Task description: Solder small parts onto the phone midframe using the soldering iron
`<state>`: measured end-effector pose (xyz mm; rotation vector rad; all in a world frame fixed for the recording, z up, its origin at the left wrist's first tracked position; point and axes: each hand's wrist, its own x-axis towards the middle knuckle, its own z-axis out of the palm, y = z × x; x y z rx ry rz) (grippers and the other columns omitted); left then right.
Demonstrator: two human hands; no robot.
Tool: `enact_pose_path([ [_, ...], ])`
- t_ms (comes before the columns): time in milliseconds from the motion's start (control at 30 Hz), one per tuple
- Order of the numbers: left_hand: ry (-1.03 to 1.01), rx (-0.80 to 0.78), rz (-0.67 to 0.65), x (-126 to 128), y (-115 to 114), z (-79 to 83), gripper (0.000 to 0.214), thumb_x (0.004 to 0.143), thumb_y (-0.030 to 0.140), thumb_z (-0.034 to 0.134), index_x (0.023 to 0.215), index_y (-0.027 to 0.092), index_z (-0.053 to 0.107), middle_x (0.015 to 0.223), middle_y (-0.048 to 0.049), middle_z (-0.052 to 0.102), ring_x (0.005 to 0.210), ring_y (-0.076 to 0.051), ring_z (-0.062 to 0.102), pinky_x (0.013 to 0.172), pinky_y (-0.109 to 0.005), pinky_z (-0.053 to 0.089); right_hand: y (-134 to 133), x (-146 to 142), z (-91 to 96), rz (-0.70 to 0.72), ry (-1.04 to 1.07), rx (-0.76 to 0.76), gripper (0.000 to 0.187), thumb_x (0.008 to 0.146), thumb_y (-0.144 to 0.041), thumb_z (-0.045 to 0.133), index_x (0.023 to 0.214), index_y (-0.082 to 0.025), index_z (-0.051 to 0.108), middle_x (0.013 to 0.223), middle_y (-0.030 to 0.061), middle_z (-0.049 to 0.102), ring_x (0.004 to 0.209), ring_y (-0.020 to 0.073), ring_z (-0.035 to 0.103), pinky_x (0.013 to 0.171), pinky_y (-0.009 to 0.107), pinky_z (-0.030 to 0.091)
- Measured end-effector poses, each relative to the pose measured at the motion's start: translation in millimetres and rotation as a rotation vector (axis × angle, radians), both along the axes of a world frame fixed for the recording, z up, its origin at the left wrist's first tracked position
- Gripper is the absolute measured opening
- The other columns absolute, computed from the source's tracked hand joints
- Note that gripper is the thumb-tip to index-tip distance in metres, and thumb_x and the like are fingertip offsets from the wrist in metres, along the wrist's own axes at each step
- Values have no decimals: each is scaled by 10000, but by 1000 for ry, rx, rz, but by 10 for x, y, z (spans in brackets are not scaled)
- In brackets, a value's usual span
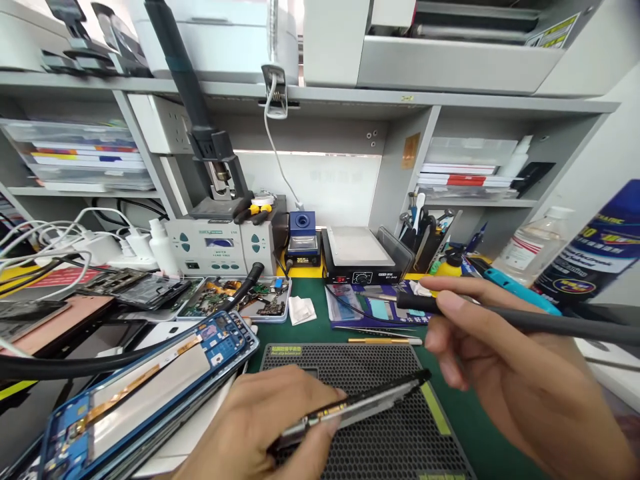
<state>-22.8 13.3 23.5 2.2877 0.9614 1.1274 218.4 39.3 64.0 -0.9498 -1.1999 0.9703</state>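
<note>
My left hand (265,427) grips a thin phone part (370,398), a screen or frame seen edge-on, and tilts it above a black honeycomb mat (380,373). My right hand (505,373) is closed round a slim black tool handle (525,321) whose tip points left over the part. An opened blue phone body (145,393) with a silver plate lies at the left, close to my left wrist.
A green mat (465,427) covers the bench. Behind stand a rework station (220,247), a small blue soldering unit (303,243) and a black heating plate (360,253). Trays of parts, tweezers, cables, bottles and a spray can (595,247) crowd the sides.
</note>
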Motion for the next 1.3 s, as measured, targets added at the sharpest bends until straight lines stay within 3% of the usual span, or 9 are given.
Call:
enact_pose_path([
  [133,59,-111,76,17,4,4,251,953,154,590,1058,296,769,890,60,797,797,-94,745,753,-146,557,-31,22,30,171,60,-122,186,805,-429,832,793,-260,756,537,10,678,337,133,573,307,173,435],
  [267,126,-110,236,-12,-51,7,183,904,244,642,1060,297,722,930,62,803,831,-129,759,787,-187,579,-24,33,-3,226,60,-165,240,773,-450,847,725,-244,733,506,1,644,337,129,562,311,170,430],
  [467,156,-175,230,-29,-91,50,147,974,332,509,957,244,625,774,-4,742,688,-171,705,550,-207,541,2,25,-22,314,77,-273,219,776,-406,847,755,-219,736,521,1,632,374,124,573,360,173,461],
  [667,37,-203,236,-33,-106,-20,137,936,307,512,911,259,638,715,-1,689,629,-165,635,428,-198,430,12,29,-61,354,41,-258,219,782,-371,854,709,-214,720,516,-5,638,361,117,573,360,168,470],
  [800,-72,-318,333,-20,-146,-11,156,892,344,590,888,244,709,756,-27,686,700,-191,658,497,-221,476,6,-2,-73,313,5,-243,245,806,-390,837,701,-213,704,498,-15,624,350,105,563,364,157,460],
  [1067,-135,-453,240,-64,-116,-40,217,942,375,567,904,218,710,771,-33,665,721,-186,598,675,-281,498,-1,-14,-65,297,11,-246,244,829,-415,813,724,-227,700,517,-9,620,382,123,571,369,174,459],
  [1300,-102,-496,176,-33,-49,-39,308,1001,398,431,816,211,591,764,-25,618,701,-173,527,632,-285,399,-18,-16,-50,291,15,-219,251,815,-420,821,713,-226,699,510,-14,619,383,116,567,384,175,466],
])
